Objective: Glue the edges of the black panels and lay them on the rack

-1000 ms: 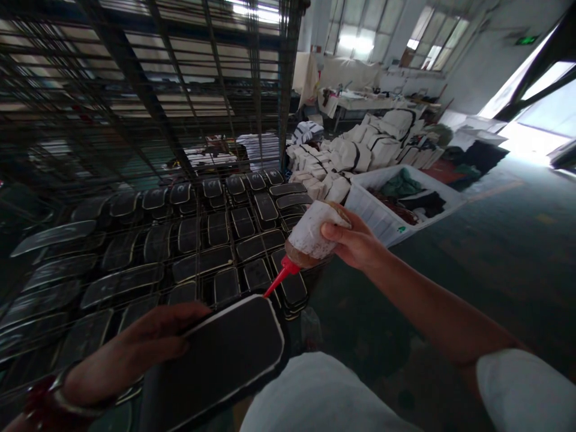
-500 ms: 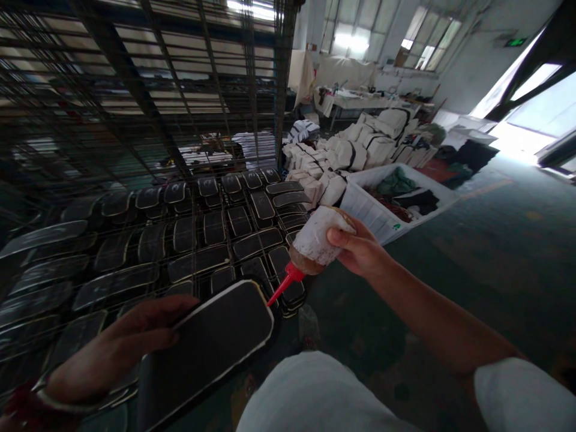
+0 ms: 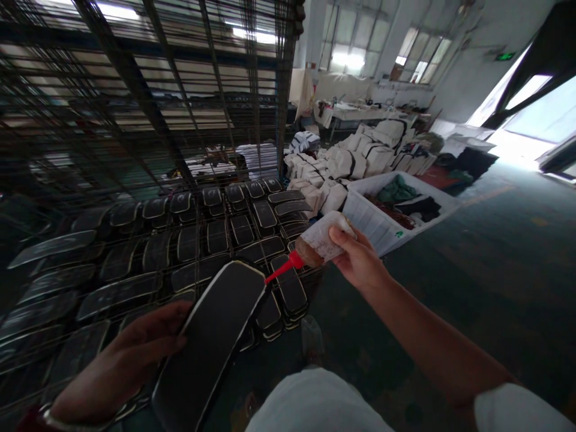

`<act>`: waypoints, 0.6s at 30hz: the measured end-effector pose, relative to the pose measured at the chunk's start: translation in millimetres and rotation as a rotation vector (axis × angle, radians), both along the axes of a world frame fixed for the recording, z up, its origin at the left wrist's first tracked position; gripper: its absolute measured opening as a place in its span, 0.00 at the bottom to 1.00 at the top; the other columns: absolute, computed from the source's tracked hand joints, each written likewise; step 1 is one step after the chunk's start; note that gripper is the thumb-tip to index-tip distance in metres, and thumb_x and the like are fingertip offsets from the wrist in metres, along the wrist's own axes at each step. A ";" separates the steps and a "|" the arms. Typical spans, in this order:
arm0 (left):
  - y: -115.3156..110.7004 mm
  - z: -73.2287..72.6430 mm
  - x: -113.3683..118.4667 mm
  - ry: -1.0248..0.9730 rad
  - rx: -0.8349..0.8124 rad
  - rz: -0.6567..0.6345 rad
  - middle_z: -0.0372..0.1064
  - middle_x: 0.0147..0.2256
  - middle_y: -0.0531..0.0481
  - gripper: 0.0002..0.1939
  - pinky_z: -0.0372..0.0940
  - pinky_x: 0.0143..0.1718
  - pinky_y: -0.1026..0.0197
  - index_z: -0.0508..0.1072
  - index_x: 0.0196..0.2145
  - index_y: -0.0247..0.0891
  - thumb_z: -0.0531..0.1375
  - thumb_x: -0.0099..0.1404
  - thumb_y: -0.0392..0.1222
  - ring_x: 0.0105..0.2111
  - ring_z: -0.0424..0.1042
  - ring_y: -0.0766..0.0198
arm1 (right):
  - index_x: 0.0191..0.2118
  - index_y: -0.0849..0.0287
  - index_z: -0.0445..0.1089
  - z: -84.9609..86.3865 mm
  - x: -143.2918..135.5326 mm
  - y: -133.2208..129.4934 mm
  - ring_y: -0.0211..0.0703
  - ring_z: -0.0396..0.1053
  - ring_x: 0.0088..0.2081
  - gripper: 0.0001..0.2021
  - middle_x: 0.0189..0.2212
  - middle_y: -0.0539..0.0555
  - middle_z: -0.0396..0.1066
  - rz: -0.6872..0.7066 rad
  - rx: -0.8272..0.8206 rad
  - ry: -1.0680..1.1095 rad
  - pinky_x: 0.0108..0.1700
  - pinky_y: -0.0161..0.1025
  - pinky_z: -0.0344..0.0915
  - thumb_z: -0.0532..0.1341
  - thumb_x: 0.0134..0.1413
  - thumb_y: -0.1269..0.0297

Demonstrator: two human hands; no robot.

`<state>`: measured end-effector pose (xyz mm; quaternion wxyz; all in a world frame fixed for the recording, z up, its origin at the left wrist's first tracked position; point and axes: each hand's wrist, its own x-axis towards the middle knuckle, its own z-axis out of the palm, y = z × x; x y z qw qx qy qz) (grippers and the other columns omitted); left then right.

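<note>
My left hand [image 3: 135, 348] grips a long dark panel [image 3: 211, 342] with rounded corners by its left edge, thumb on top. A pale line of glue runs around the panel's rim. In my right hand [image 3: 355, 252] is a squeeze bottle [image 3: 319, 240], whitish and stained brown, tipped down to the left. Its red nozzle [image 3: 283, 268] meets the panel's upper right corner, or hovers just over it. The fingers behind the bottle and those under the panel are partly hidden.
Many similar dark panels [image 3: 217, 236] with pale edges lie in rows on a wire rack [image 3: 153, 108] at left. A white bin [image 3: 373, 222] holding cloth stands beyond my right hand, before a heap of white bundles [image 3: 364, 153]. A table [image 3: 346, 112] stands behind.
The panel has turned steeper, its far end swinging up and left. The nozzle tip has gone from the far edge to the right corner, and the bottle lies flatter.
</note>
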<state>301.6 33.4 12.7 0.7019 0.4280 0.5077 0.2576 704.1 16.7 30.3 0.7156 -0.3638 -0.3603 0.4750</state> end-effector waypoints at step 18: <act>-18.7 -2.1 23.8 -0.131 -0.006 0.095 0.89 0.47 0.42 0.24 0.84 0.41 0.51 0.86 0.46 0.41 0.82 0.51 0.36 0.40 0.88 0.45 | 0.40 0.53 0.78 -19.7 -29.3 -21.5 0.45 0.73 0.30 0.24 0.32 0.49 0.76 -0.005 -0.066 -0.015 0.29 0.38 0.75 0.85 0.45 0.48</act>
